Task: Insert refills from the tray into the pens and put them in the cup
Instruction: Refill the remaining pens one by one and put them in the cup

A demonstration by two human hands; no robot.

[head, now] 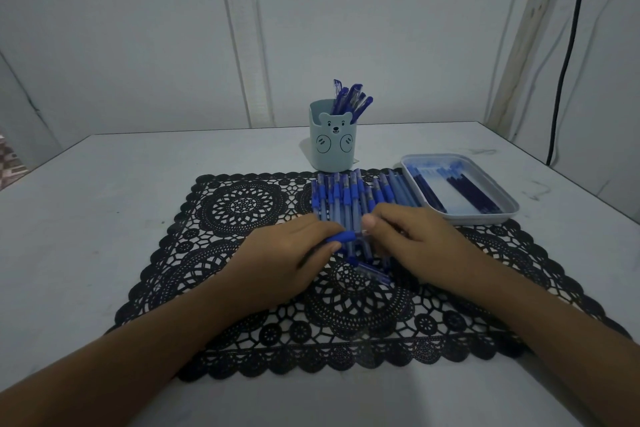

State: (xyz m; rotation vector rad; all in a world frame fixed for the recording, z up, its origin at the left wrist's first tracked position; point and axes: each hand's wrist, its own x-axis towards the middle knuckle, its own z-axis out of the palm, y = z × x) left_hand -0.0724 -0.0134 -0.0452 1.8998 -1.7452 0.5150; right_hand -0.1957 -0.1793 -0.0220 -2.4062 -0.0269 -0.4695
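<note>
A row of several blue pens [349, 196] lies on the black lace mat [263, 291]. My left hand [287, 260] is shut on the blue grip end of one pen [343, 237], held level above the row. My right hand [412, 241] pinches the clear barrel end of the same pen, fingertips meeting my left hand's. A blue pen cap [374, 272] lies on the mat just below my hands. The pale blue bear cup [333, 142] behind the row holds several pens. The tray [485, 217] at right holds dark refills [474, 191].
The white table [104, 191] ends at a wall close behind the cup. A black cable [568, 55] hangs down the wall at the far right. The tray's left rim overlaps the mat's right corner, next to the pens.
</note>
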